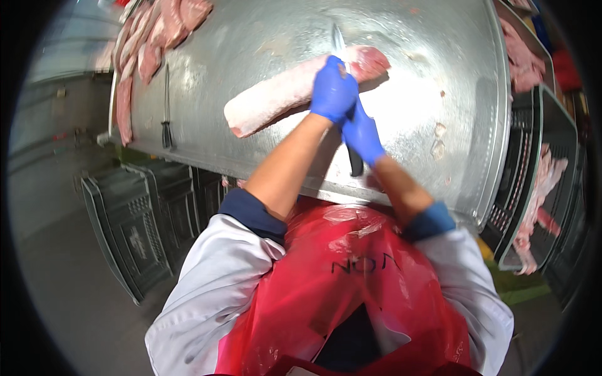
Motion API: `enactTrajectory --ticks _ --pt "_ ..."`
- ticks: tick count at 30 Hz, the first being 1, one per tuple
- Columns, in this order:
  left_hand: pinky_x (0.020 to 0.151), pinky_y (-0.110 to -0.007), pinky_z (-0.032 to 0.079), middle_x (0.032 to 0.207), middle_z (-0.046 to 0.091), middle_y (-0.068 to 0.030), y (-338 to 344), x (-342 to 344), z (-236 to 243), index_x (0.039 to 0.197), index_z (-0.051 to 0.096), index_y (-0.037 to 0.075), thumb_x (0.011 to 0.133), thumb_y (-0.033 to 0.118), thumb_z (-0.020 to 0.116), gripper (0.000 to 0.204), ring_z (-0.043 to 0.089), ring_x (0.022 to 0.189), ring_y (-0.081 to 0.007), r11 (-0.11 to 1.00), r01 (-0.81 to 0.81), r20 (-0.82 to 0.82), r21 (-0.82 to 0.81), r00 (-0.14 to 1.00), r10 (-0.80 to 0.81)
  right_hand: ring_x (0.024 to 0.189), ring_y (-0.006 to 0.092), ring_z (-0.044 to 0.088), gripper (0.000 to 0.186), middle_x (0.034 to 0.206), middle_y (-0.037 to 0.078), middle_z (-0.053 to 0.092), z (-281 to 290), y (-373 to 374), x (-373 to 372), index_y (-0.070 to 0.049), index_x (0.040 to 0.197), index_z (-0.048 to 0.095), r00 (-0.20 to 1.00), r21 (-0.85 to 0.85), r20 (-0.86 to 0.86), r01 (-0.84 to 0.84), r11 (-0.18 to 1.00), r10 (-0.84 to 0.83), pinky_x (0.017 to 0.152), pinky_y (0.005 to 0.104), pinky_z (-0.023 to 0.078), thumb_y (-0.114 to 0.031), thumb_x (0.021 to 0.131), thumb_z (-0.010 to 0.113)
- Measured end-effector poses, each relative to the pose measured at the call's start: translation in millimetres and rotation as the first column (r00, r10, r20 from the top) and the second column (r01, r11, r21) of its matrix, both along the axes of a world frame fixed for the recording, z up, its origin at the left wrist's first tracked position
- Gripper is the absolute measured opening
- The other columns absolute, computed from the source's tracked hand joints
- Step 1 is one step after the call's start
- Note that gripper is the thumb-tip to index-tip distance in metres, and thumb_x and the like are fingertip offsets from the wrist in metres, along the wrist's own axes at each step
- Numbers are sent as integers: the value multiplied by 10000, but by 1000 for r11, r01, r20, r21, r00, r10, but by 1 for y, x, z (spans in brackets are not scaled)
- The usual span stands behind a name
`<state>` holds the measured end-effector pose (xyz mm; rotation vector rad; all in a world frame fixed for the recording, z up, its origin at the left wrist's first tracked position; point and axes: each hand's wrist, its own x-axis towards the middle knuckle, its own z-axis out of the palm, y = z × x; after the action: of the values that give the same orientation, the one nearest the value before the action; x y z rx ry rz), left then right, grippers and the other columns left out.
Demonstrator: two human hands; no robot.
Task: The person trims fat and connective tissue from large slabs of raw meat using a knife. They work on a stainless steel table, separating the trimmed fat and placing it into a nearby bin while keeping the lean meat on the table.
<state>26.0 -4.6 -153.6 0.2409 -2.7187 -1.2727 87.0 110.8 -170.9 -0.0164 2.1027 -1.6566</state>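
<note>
A long pork loin (274, 94), pale with fat and redder at its right end, lies slantwise on the steel table (251, 37). My left hand (332, 93), in a blue glove, is closed over it near the red end. Pressed close below is my right hand (365, 133), also gloved in blue, wrapped round a knife. The knife's black handle end (356, 162) sticks out toward me. Beyond my left hand and the meat shows the pointed blade (338, 39); its middle is hidden by my hands.
Meat strips (169, 25) are heaped at the table's far left corner. Near them lies a sharpening steel (166, 113) with a black handle. Grey crates (135, 219) stand below left. At right, another crate (552, 119) holds meat trimmings (536, 200); more meat (522, 56) lies farther back.
</note>
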Motion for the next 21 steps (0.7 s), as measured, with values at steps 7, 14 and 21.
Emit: enactTrajectory --ticks 7,14,21 --pt "695 -546 504 867 647 -292 41 28 3 1091 525 0 950 121 529 185 644 806 -488 998 -53 -279 46 958 64 881 253 698 498 1100 151 704 -115 8 -17 -14 1382 507 1000 -314 -13 -8 949 4 764 358 578 -203 944 649" --pt "676 -531 505 863 654 -259 47 39 3 1037 516 31 936 129 560 147 649 807 -474 988 -75 -219 133 970 103 797 144 637 585 1189 97 629 -23 -37 -15 -87 1500 352 979 163 116 -184 969 166 632 286 521 -210 997 624" --pt "652 -513 505 852 647 -251 43 24 35 1014 500 13 922 92 557 135 652 778 -454 950 -99 -207 297 964 165 595 108 546 669 866 55 606 -43 -57 18 -144 1580 309 996 90 -72 -40 995 47 506 278 448 -153 976 597"
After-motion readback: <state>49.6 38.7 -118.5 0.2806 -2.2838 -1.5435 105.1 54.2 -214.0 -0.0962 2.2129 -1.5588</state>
